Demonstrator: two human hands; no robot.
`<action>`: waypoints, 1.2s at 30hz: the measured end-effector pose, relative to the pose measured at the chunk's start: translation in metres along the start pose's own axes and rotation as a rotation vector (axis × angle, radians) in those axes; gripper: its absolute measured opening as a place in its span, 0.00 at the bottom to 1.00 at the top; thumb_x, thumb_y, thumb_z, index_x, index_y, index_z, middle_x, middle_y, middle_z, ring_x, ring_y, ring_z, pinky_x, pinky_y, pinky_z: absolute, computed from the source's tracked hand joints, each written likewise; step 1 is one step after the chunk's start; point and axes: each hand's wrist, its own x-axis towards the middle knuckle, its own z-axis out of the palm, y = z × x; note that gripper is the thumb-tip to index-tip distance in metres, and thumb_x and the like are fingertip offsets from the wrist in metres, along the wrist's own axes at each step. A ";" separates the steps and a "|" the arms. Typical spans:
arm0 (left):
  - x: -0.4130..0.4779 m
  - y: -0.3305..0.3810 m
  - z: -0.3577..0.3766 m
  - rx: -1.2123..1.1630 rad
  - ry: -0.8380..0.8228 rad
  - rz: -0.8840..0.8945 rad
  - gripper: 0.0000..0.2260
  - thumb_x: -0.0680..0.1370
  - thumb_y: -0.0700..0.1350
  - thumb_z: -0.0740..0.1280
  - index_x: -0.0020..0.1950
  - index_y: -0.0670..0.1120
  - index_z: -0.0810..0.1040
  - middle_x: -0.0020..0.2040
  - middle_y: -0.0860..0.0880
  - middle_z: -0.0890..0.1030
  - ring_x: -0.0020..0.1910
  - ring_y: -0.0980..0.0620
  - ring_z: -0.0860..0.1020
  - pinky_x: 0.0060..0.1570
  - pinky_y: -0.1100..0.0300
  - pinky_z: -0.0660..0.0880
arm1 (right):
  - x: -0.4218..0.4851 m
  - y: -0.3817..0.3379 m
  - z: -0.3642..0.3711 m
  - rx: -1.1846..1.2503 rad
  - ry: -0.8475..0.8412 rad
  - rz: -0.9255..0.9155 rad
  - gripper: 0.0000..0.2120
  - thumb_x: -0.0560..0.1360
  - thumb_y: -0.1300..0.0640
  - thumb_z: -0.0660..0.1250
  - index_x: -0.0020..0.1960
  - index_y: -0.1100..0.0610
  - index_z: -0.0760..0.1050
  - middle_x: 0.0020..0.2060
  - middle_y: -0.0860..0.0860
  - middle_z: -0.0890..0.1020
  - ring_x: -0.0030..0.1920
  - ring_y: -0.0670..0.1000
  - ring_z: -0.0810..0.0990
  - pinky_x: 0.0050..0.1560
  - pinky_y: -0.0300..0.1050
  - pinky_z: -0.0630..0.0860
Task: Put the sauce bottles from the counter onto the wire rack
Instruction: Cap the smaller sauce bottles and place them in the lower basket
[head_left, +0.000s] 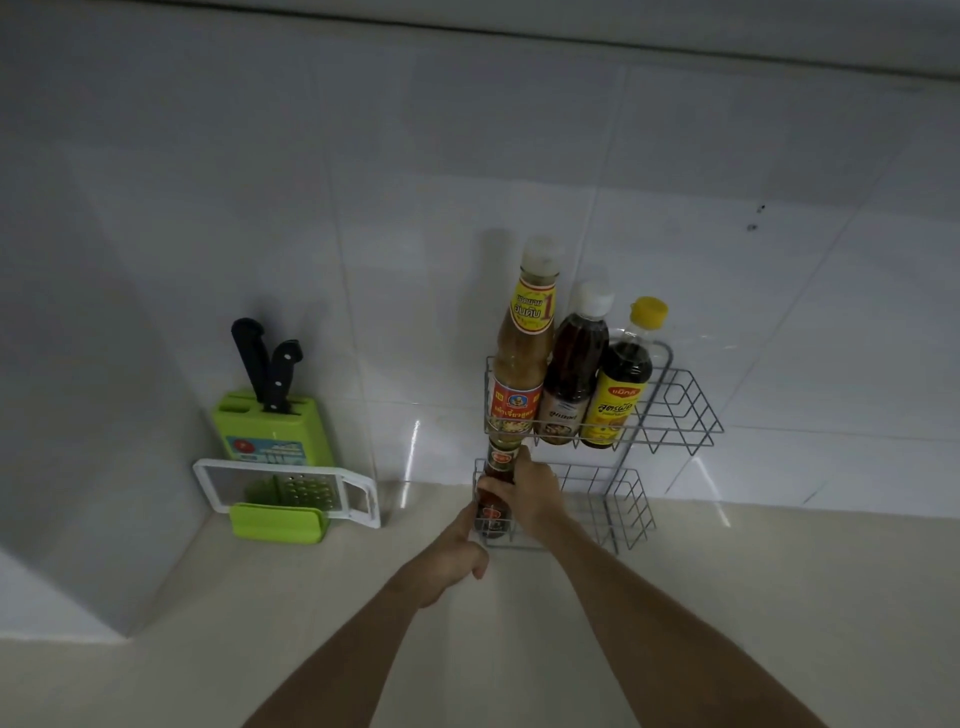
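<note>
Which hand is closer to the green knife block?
The left hand. It sits at the lower tier's front left corner, on the side facing the green knife block. The right hand is farther right, wrapped around the dark sauce bottle in the wire rack.

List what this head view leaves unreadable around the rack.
- Dark bottle in the lower basket: the right hand covers its body, the upper basket hides its cap.
- Left hand grip: fingers curl out of sight at the wire rack corner.
- Small label print: blurred.
</note>
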 end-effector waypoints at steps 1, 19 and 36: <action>0.001 0.000 0.000 0.009 0.001 0.001 0.42 0.68 0.27 0.60 0.78 0.52 0.51 0.74 0.48 0.63 0.65 0.53 0.62 0.52 0.62 0.67 | 0.001 0.000 0.000 -0.004 -0.008 -0.001 0.25 0.73 0.47 0.71 0.61 0.61 0.67 0.57 0.58 0.80 0.57 0.58 0.79 0.56 0.49 0.75; -0.082 -0.016 0.016 0.093 0.185 0.153 0.35 0.73 0.33 0.64 0.77 0.50 0.57 0.76 0.50 0.61 0.72 0.52 0.62 0.62 0.63 0.65 | -0.115 0.006 -0.049 0.004 -0.064 -0.233 0.19 0.79 0.61 0.63 0.68 0.62 0.67 0.65 0.57 0.76 0.65 0.56 0.74 0.54 0.36 0.65; -0.204 -0.150 0.127 0.098 -0.039 0.276 0.18 0.71 0.46 0.74 0.57 0.41 0.75 0.40 0.48 0.77 0.37 0.54 0.75 0.40 0.60 0.74 | -0.301 0.028 -0.037 -0.355 -0.375 -0.690 0.22 0.69 0.36 0.69 0.57 0.47 0.76 0.46 0.45 0.78 0.48 0.46 0.72 0.47 0.42 0.72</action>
